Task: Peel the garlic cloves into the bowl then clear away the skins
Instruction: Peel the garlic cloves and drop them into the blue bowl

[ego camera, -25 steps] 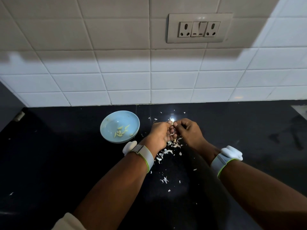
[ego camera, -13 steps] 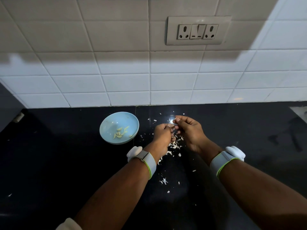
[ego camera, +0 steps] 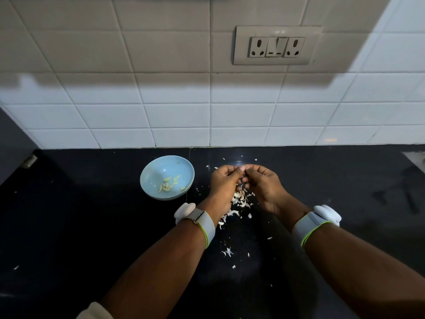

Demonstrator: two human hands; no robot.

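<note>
A light blue bowl (ego camera: 149,178) with several peeled garlic cloves (ego camera: 169,185) stands on the black counter, left of my hands. My left hand (ego camera: 223,183) and my right hand (ego camera: 264,183) meet fingertip to fingertip above the counter and pinch a small garlic clove (ego camera: 243,168) between them; most of it is hidden by the fingers. Below the hands lies a heap of white garlic skins with a few unpeeled cloves (ego camera: 240,198). More skin flakes (ego camera: 227,252) are scattered toward me.
The white tiled wall (ego camera: 179,116) rises right behind the counter, with a socket plate (ego camera: 276,46) above. The black counter (ego camera: 69,226) stretches left and right of the hands. A dark panel (ego camera: 11,139) borders the far left.
Both hands have closed together again around the clove, after the right hand had lifted slightly apart. The bowl and the skin heap stay put.
</note>
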